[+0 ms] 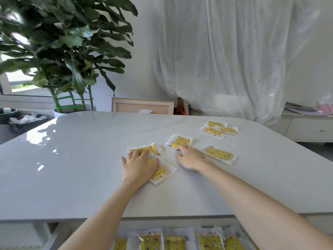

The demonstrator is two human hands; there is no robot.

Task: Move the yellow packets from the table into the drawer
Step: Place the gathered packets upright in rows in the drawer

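Yellow packets in clear wrappers lie scattered on the white table [81, 168]. My left hand [138, 165] rests flat on a small overlapping pile of packets [163, 173]. My right hand [191, 157] lies beside it, fingertips touching the near edge of another packet [180, 141]. One single packet [219, 154] lies to the right of that hand. A cluster of three packets [219, 129] sits farther back. Below the table's front edge an open drawer [54, 239] holds several yellow packets [180, 242] in a row.
A large potted plant [68, 51] stands behind the table's far left. A wooden picture frame [142, 105] leans behind the far edge. White curtains hang at the back, and a low white cabinet [310, 130] stands at right.
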